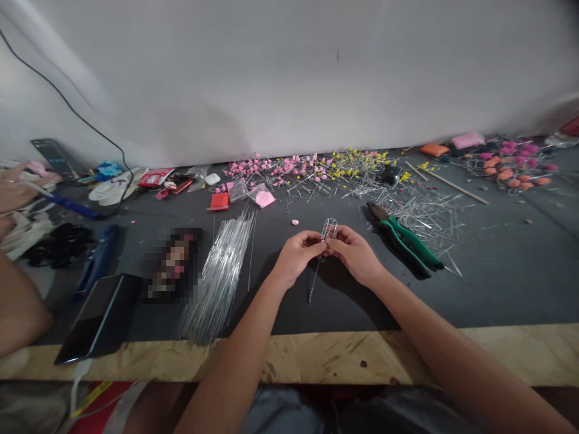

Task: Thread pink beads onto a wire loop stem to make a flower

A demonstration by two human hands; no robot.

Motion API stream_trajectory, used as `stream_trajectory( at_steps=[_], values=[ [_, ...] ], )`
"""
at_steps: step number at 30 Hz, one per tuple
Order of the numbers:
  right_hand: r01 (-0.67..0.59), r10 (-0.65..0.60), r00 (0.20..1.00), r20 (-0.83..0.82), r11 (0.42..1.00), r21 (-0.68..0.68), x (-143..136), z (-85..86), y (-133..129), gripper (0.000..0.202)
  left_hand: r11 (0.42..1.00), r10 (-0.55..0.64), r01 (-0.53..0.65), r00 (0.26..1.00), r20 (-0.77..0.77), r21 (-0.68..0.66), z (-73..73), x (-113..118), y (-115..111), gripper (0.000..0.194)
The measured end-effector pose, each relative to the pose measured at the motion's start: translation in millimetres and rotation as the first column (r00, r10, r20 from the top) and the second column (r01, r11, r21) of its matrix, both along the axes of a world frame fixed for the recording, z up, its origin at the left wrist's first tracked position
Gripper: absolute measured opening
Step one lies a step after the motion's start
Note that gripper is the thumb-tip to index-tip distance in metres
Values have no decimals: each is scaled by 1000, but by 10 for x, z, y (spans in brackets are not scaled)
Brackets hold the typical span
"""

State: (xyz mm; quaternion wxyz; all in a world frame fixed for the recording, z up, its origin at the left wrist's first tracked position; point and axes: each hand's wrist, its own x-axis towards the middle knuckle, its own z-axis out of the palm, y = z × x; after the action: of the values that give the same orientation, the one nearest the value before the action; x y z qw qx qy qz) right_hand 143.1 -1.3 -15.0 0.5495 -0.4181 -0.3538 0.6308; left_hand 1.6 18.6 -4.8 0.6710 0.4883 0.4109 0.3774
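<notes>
Both my hands meet over the dark table, holding a small wire cage [330, 228] between their fingertips. My left hand [296, 252] pinches its lower left side, and my right hand [355, 252] pinches it from the right. A twisted wire stem [312, 283] hangs below the cage toward the table's front. Just to the left behind my hands lies a small pink lump of clay [295, 222]. Green-handled pliers [404, 241] rest to the right of my right hand. A bundle of straight silver wires [221, 271] lies left of my left arm.
Pink-tipped wires [275, 169] and yellow-tipped wires [357, 163] lie along the wall. Cut wires [420, 211] spread behind the pliers. A phone [99, 316] and a blue stapler-like tool [96, 259] are at left, near another person's arm [20, 307]. A wooden stick [456, 185] lies at back right.
</notes>
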Motion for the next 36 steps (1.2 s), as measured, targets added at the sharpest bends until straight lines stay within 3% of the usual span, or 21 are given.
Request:
stream_trajectory(
  at_steps=[6,11,13,15,18,22,25,28,32,36],
  values=[
    [55,-53,996,77,998,-23,18,-5,15,25,1000,6,-6,998,-57,9,-18,-7,3,23],
    [183,-176,955,238,983,-6,103,-13,67,26,998,-14,20,994,-108,54,-13,-6,-3,28],
    [189,-178,928,329,982,-2,140,-17,87,27,994,33,-14,984,-177,109,-23,-27,19,28],
    [160,-142,899,415,987,-8,163,-25,103,27,962,187,-113,937,-297,248,-54,-71,65,24],
    [78,-62,857,512,997,-10,166,-49,122,27,820,461,-170,762,-454,547,-125,-153,152,15],
    [47,-42,791,610,999,7,123,-68,144,27,675,588,63,557,-587,735,-200,-179,217,30],
    [65,-55,756,652,998,8,84,-53,157,24,659,604,180,452,-656,731,-218,-139,215,36],
    [100,-90,747,659,995,22,64,-25,161,25,668,591,223,422,-688,710,-219,-122,209,35],
    [115,-98,742,663,993,19,67,-3,156,25,679,608,176,409,-681,712,-215,-152,213,29],
    [119,-102,766,635,993,16,80,-33,156,26,679,606,122,463,-647,724,-191,-171,206,22]
  ],
)
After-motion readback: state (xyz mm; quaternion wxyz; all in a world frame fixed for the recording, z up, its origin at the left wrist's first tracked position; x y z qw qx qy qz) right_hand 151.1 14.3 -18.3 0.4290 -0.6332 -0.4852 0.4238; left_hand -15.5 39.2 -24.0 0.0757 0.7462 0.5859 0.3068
